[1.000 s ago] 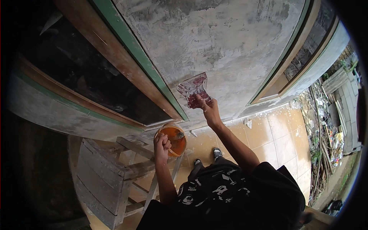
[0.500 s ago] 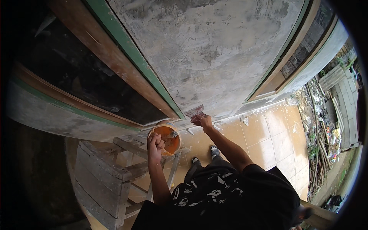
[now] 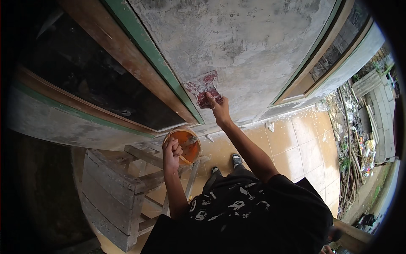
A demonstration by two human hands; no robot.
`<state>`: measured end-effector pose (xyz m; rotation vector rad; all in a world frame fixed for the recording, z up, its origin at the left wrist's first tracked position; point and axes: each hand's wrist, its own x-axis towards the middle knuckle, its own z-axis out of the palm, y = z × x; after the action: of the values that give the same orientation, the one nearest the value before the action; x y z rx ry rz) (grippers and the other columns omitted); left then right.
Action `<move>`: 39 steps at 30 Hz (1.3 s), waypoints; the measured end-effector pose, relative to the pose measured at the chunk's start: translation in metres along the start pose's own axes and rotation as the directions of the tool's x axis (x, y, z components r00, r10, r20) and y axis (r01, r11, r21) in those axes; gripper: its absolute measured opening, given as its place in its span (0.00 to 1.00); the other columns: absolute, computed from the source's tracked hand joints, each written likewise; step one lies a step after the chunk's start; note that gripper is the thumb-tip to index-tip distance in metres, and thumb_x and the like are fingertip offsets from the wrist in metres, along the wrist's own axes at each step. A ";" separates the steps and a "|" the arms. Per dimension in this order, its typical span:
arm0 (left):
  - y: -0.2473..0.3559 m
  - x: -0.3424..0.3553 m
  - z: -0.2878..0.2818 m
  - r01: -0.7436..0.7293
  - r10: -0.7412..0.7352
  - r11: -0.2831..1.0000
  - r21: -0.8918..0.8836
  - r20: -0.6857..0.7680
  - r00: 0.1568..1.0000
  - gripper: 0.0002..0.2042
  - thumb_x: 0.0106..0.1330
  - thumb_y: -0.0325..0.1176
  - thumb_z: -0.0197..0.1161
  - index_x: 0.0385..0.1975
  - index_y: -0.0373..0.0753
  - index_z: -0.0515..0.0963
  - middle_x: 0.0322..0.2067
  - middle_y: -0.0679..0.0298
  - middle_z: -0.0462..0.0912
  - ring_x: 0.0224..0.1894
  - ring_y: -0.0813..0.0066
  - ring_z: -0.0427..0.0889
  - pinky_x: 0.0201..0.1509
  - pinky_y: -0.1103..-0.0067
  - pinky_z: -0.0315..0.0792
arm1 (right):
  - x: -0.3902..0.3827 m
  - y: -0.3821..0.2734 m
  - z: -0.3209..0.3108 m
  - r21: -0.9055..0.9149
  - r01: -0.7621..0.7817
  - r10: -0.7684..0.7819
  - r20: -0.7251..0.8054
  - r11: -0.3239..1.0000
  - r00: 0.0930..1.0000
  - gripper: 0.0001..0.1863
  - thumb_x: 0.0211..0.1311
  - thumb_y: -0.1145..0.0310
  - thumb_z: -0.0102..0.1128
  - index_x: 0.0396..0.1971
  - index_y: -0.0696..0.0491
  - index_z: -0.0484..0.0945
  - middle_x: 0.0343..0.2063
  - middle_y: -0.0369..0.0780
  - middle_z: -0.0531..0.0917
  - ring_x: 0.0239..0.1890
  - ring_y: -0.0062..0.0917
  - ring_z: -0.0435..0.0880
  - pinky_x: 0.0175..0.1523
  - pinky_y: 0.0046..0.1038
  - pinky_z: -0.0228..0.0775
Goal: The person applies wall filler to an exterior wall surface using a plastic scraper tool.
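Observation:
My left hand [image 3: 171, 153] is closed at the near-left rim of an orange bucket [image 3: 190, 152], holding it up in front of me. Grey-white residue coats part of its inside, and a greyish piece leans at its far right; I cannot make out what that is. My right hand [image 3: 220, 111] grips a dark red, putty-smeared plastic spreader [image 3: 207, 80], thumb on top. The spreader's wide edge lies at the grey, patchily skimmed wall [image 3: 253, 55], close to the green window trim [image 3: 154, 55].
A worn wooden bench or trestle [image 3: 108, 194] stands at my left, beneath the bucket. Tan floor tiles [image 3: 287, 144] carry white splatters along the wall's foot. A dark window [image 3: 93, 80] is on the left, another window [image 3: 334, 55] on the right. Sticks and rubble [image 3: 355, 165] lie far right.
My right hand has moved up the wall and slightly left with the spreader, from near the wall's foot. The bucket and my left hand have stayed almost in place.

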<state>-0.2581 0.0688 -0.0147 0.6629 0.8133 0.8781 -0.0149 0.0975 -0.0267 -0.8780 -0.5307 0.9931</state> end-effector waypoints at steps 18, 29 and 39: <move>0.003 -0.003 -0.005 -0.011 0.011 1.000 -0.016 0.007 1.000 0.04 0.64 0.27 0.50 0.27 0.43 0.68 0.13 0.76 0.50 0.11 0.88 0.47 0.15 0.85 0.45 | 0.009 0.008 -0.069 0.023 -0.230 0.230 -0.188 0.973 0.955 0.10 0.63 0.73 0.53 0.30 0.67 0.77 0.26 0.49 0.83 0.26 0.33 0.85 0.29 0.31 0.82; -0.002 -0.005 0.004 -0.030 0.030 0.999 -0.028 0.009 0.999 0.02 0.65 0.28 0.51 0.30 0.43 0.69 0.13 0.76 0.50 0.11 0.88 0.47 0.16 0.86 0.45 | -0.003 0.014 -0.071 -0.010 -0.067 0.066 -0.056 0.998 0.996 0.13 0.63 0.65 0.58 0.35 0.62 0.78 0.29 0.42 0.84 0.29 0.27 0.85 0.27 0.28 0.79; -0.003 -0.011 0.023 -0.012 0.011 1.000 -0.023 -0.028 1.000 0.11 0.62 0.26 0.53 0.22 0.47 0.59 0.14 0.76 0.51 0.12 0.88 0.47 0.16 0.85 0.45 | -0.011 0.123 -0.194 -0.050 -0.460 0.393 -0.445 0.886 0.805 0.13 0.62 0.68 0.57 0.39 0.63 0.75 0.30 0.46 0.83 0.27 0.33 0.85 0.28 0.32 0.82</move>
<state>-0.2418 0.0538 -0.0011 0.6371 0.8241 0.9079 0.0616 0.0444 -0.2367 -1.3572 -0.0265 1.1323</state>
